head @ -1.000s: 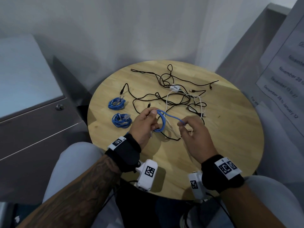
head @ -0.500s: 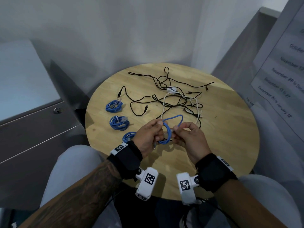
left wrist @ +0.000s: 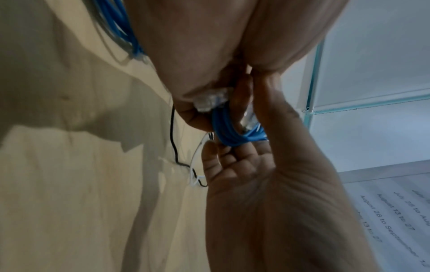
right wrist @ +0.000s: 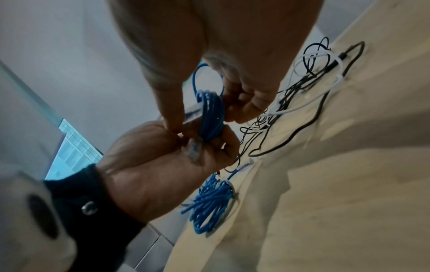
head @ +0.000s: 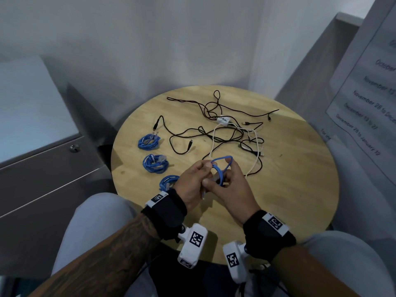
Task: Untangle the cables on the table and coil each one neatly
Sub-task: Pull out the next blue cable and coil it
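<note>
Blue cable [head: 220, 171] coiled (black tangle [head: 216, 127] behind).

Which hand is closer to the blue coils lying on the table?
Left. The left hand hangs right beside the nearest blue coil, partly covering it. The right hand is past the left hand, farther from the coils.

The round wooden table [head: 278, 211] carried three coiled blue cables along its left side, far [head: 148, 142], middle [head: 155, 164] and near [head: 168, 182], with a loose tangle of black cables [head: 216, 129] and one white cable [head: 255, 151] toward its far side.
</note>
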Demonstrator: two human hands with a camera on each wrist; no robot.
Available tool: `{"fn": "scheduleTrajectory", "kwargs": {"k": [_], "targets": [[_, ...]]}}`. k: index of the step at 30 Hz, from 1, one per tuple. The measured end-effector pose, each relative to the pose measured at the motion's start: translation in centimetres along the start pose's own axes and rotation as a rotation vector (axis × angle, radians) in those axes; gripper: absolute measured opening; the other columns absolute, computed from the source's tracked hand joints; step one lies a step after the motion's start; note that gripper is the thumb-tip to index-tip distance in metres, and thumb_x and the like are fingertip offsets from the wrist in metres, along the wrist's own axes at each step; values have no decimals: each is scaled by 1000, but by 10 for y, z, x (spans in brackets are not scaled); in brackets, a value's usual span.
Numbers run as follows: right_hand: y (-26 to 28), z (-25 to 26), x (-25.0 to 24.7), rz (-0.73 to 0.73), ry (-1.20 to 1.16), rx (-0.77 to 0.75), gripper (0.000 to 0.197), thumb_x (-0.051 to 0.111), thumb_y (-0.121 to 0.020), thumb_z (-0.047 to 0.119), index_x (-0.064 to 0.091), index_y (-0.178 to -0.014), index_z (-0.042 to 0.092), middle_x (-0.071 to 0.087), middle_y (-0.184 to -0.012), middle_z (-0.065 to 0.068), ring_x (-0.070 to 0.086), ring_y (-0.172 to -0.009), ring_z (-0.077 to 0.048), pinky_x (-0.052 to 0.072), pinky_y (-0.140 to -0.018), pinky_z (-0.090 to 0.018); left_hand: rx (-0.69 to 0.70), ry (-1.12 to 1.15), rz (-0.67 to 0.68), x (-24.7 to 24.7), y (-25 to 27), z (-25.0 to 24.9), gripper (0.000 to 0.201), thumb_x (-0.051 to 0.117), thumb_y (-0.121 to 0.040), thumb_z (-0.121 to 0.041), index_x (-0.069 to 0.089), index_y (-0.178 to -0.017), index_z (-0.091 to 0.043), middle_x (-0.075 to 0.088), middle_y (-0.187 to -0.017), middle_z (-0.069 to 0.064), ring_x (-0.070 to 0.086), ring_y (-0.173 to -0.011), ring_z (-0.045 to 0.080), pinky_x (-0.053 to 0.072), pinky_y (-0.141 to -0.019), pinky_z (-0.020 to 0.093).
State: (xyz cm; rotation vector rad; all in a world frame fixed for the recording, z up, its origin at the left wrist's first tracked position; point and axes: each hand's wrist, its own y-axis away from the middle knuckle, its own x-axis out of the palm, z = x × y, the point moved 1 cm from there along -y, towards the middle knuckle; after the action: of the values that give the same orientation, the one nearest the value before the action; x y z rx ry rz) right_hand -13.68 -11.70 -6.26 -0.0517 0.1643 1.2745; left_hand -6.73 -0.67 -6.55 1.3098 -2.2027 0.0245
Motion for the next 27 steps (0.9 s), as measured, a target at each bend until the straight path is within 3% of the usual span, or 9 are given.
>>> {"fn": "scheduleTrajectory", "kwargs": {"k": [2, 4, 7, 11, 16, 19, 23, 25, 27], "targets": [[-2, 3, -3, -41, -78, 1, 70, 74, -82, 56, 48, -139, 24, 74, -88, -8, 72, -91, -22, 57, -91, -49, -3, 8, 16, 3, 2, 0, 17, 44, -103, -16, 57, -102, -6, 37, -61, 2, 32, -55, 12, 36, -58, 25], [-2, 10, -9, -61, -106, -38, 39, 61, -94, 55, 65, -113, 21, 73, -83, -9, 70, -80, -21, 57, -81, -45, 10, 34, 45, 6, 4, 1, 19, 41, -104, -14, 54, -110, -2, 24, -62, 3, 26, -57, 14, 39, -54, 20], [0, 13, -14, -114, -44, -73, 39, 45, -102, 51, 66, -92, 19, 65, -78, -7, 64, -73, -24, 53, -71, -40, 15, 35, 103, 8, 6, 5, 18, 46, -103, -15, 52, -113, -2, 28, -65, 4, 33, -64, 16, 37, -57, 21], [-5, 8, -18, -234, 45, -122, 37, 48, -104, 43, 64, -87, 15, 64, -83, -15, 62, -82, -35, 53, -75, -51, 56, -171, 141, 6, 5, 9, 40, 68, -88, -12, 51, -123, -2, 53, -83, 7, 49, -68, 14, 41, -65, 27], [-9, 12, -28, -330, 132, -298, 10, 69, -95, 25, 75, -94, 32, 69, -90, 3, 64, -84, -8, 53, -75, -28, 128, -299, 62, 8, 7, 10, 26, 61, -94, -6, 54, -120, -3, 58, -71, -7, 51, -58, 4, 43, -59, 22], [-8, 14, -29, -325, 274, -432, 11, 73, -92, 23, 79, -101, 23, 62, -83, 1, 61, -76, -10, 50, -64, -26, 151, -333, 28, 6, 6, 4, 20, 63, -94, -14, 60, -112, -8, 58, -70, -6, 47, -56, 7, 40, -59, 26], [-11, 18, -39, -373, 316, -475, 9, 76, -89, 23, 80, -98, 23, 66, -77, 5, 61, -71, -12, 53, -65, -39, 178, -446, 88, 6, 10, -3, 34, 70, -87, -31, 63, -106, -4, 55, -69, -1, 42, -54, 11, 38, -54, 27], [-7, 22, -38, -344, 327, -472, 13, 76, -90, 27, 77, -103, 26, 64, -71, 8, 61, -68, -13, 54, -65, -38, 207, -476, 60, 6, 9, -5, 27, 67, -91, -27, 63, -104, -3, 55, -67, -2, 42, -55, 13, 38, -55, 29], [-4, 25, -33, -296, 201, -323, 23, 72, -92, 35, 72, -113, 27, 60, -63, 0, 62, -65, -18, 53, -66, -33, 228, -483, 16, 5, 9, -7, 20, 66, -93, -24, 64, -99, -5, 55, -66, -4, 42, -55, 12, 39, -56, 28]]}}
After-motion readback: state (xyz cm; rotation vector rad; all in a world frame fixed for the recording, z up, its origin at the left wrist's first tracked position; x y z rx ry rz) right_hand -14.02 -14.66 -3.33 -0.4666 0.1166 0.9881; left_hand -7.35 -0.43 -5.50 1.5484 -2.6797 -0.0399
